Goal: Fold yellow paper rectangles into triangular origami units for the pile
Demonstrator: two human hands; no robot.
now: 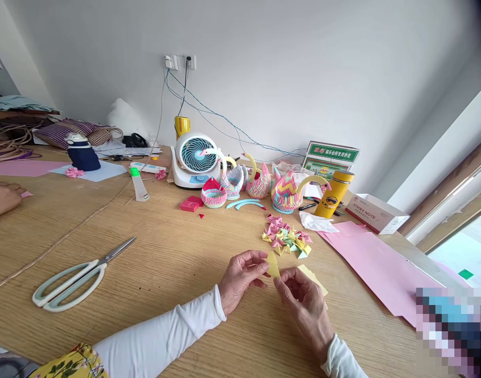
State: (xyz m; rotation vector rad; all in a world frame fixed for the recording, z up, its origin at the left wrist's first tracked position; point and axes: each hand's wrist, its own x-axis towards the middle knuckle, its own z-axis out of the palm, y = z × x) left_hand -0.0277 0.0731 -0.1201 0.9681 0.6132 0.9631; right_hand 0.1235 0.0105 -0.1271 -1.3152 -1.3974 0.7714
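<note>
A small piece of yellow paper (pixel 272 265) is held up between my two hands, over the wooden table. My left hand (pixel 242 275) pinches its left side between thumb and fingers. At its lower right corner, the thumb and fingertips of my right hand (pixel 303 304) are closed on the paper. Partly hidden behind my right hand lies a stack of yellow paper slips (pixel 313 278). Just beyond my hands is a heap of folded paper triangles (pixel 288 236) in pink, yellow and pale green.
Large white-handled scissors (pixel 77 278) lie at the left. Behind stand folded-paper swans (pixel 286 191), a small fan (pixel 196 160), a glue bottle (pixel 139 185) and a yellow flask (pixel 335 194). Pink sheets (pixel 374 268) lie at the right. Another person's hand (pixel 4 199) rests at the left edge.
</note>
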